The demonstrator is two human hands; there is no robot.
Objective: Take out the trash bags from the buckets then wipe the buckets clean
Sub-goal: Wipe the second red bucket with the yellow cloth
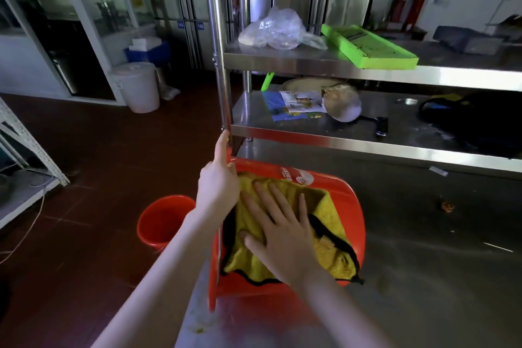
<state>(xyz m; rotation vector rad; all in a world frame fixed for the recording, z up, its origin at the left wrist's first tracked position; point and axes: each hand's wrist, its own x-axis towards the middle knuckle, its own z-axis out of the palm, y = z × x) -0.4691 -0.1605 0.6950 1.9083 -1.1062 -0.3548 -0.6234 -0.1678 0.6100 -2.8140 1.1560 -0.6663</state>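
A red bucket (348, 206) lies tipped on its side on the steel table, bottom toward the shelves. A yellow cloth (330, 246) with a black edge is spread over its upper side. My right hand (278, 232) presses flat on the cloth, fingers spread. My left hand (219, 178) holds the bucket's left side near the bottom, its forefinger stretched up toward the shelf post; its other fingers are hidden. A second red bucket (162, 220) stands upright on the floor to the left, partly behind my left forearm.
A steel shelf rack (310, 63) rises right behind the bucket, holding a clear plastic bag (278, 29), a green slicer (370, 46), a pan (343, 106) and papers. A white lidded pail (138, 86) stands on the brown floor. A white metal rack (31, 167) is at left.
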